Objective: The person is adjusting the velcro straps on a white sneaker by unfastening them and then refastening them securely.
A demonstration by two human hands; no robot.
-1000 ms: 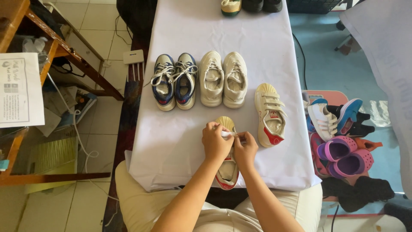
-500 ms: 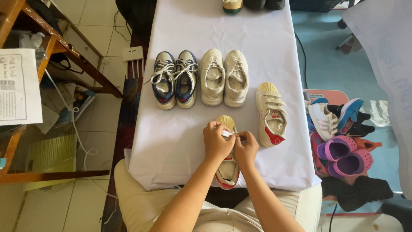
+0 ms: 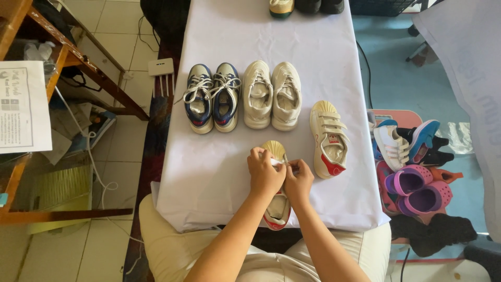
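Observation:
A small cream shoe with red trim point(image 3: 276, 209) lies on the white-covered table point(image 3: 209, 172) just in front of me, toe pointing away. My left hand point(image 3: 265, 172) and my right hand point(image 3: 298, 181) both rest on top of it, fingers pinched on its white strap near the toe. Its matching shoe point(image 3: 328, 138) with three straps lies to the right. Behind stand a blue-and-white laced pair point(image 3: 213, 97) and a cream pair point(image 3: 272, 95).
More shoes sit at the table's far end point(image 3: 301, 6). On the floor to the right is a heap of shoes, with purple clogs point(image 3: 417, 190) and white sneakers point(image 3: 392, 146). A wooden frame point(image 3: 68, 57) with a paper sheet point(image 3: 23, 107) stands left.
Both hands stay on the small shoe with hardly any movement; the fingers shift slightly on the strap. The view has drifted a little.

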